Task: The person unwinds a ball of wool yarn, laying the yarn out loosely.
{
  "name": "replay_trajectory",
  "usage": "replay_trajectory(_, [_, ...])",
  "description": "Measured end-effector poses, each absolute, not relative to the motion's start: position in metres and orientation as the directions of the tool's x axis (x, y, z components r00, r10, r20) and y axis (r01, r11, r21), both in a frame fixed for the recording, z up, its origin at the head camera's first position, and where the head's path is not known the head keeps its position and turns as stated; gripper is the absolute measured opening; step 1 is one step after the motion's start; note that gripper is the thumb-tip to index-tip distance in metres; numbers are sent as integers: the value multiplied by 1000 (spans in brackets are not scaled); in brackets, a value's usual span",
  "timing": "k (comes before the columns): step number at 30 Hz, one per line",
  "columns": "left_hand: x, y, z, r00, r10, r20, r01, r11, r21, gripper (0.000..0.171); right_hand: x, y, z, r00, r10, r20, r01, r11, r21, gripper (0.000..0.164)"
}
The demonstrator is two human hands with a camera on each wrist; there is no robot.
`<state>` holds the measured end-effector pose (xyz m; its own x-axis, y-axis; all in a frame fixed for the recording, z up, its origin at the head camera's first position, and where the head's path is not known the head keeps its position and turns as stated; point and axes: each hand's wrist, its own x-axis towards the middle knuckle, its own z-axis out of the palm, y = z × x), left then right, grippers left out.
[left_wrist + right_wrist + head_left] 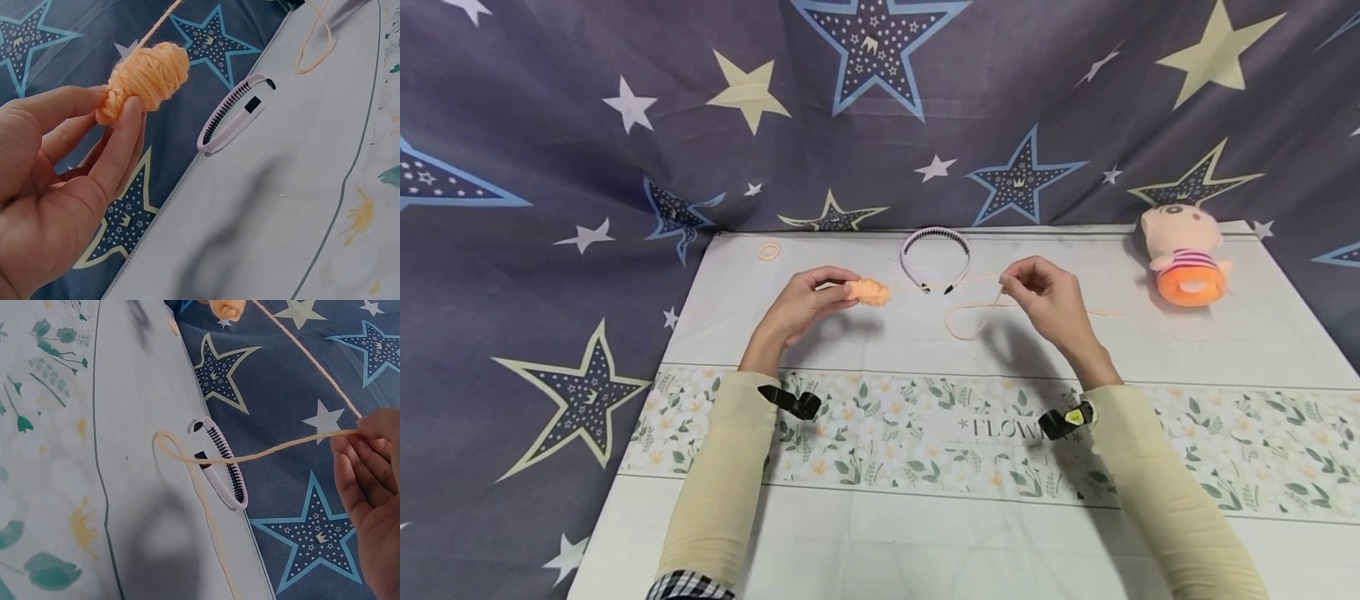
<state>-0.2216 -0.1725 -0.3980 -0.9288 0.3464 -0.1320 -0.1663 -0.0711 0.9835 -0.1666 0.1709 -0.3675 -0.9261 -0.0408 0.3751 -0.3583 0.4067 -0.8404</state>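
Head view, near to far. Sleeves [715,483], pale, a pair. Straps [790,404], black, one per wrist, presumably there to carry the wrist cameras. Table [880,537], white, crossed by a printed flower band [880,417]. Left hand [805,307]: thumb and fingertips pinching one end of the yarn bundle [869,292], which is raised off the table; gripped there, it seems, to leave the wound middle free. Right hand [1048,300]: thumb and forefinger pinching the strand [262,454]; the length between the hands runs nearly straight, probably for tension, while the rest loops loosely to the table. Doll [1183,258], far right, well apart. Headband [936,232], between the hands, seemingly set beyond the work. Ring [761,252], back left. Curtain [820,167], dark, starred, behind everything.
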Motion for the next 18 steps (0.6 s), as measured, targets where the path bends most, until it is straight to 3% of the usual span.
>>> replay_trajectory(11, [-220,-171,-398,-926,365,-93,-96,9,995,30,-167,171,-364,-923,-27,384,-361,405,-840,10])
replay_trajectory(18, [-220,-172,-400,-920,368,-137,-174,-68,982,23,-167,175,-364,-914,-17,404,-377,401,-835,12])
